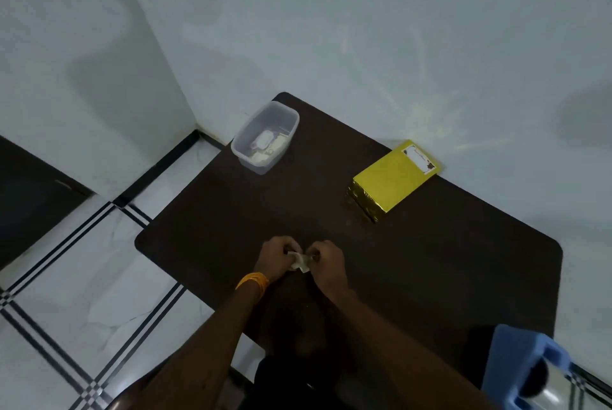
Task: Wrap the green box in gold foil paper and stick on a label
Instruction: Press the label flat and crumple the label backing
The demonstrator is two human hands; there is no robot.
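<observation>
Toward eleven o'clock on the dark table [430, 277], a clear plastic tub [265, 138] holds a white item and some pale flat pieces, not identifiable. At centre, near six o'clock, the left hand [276, 257], an orange band [253, 281] at its wrist, and the right hand [326, 260] meet fingertip to fingertip, both pinching a small crumpled white scrap [300, 263]. Well apart at two o'clock from the hands lies the gold-wrapped box [390, 181], a white label [419, 159] on its top far corner.

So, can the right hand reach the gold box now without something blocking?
Probably yes. Bare table lies between the right hand and the gold box, but both hands hold a small paper scrap, so it must let go first.
</observation>
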